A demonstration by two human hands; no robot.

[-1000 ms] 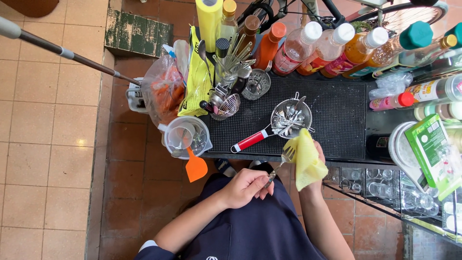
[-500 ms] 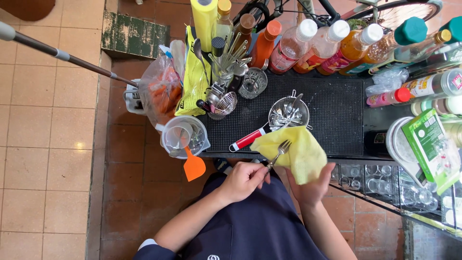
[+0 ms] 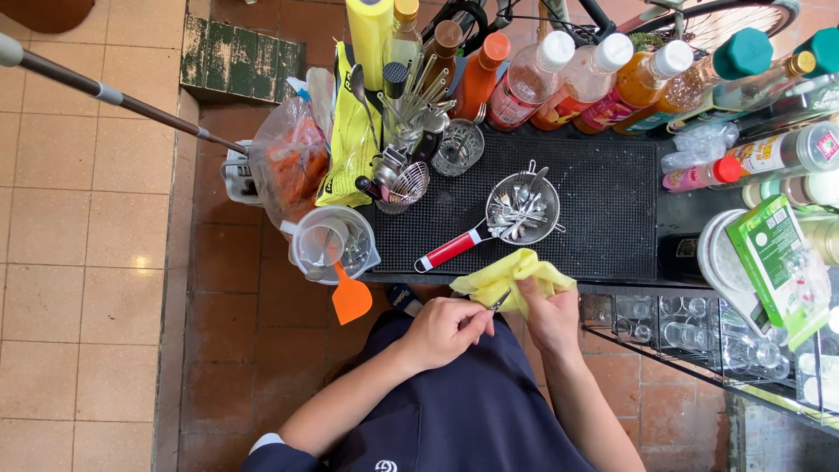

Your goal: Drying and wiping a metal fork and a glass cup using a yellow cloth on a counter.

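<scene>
From the head camera, the left hand (image 3: 446, 330) is closed around the handle of a small metal utensil (image 3: 498, 302), its tip pushed into a yellow cloth (image 3: 507, 275). The right hand (image 3: 549, 310) grips that cloth, bunched around the utensil's end, just below the near edge of the counter (image 3: 612, 223). On the black mat above sits a metal strainer (image 3: 523, 210) with a red handle, full of cutlery. To its left a clear jug (image 3: 332, 245) holds an orange spatula (image 3: 351, 300). Sauce bottles (image 3: 594, 83) line the far edge.

Navy short-sleeved shirt — white cuff trim (small white emblem).
</scene>
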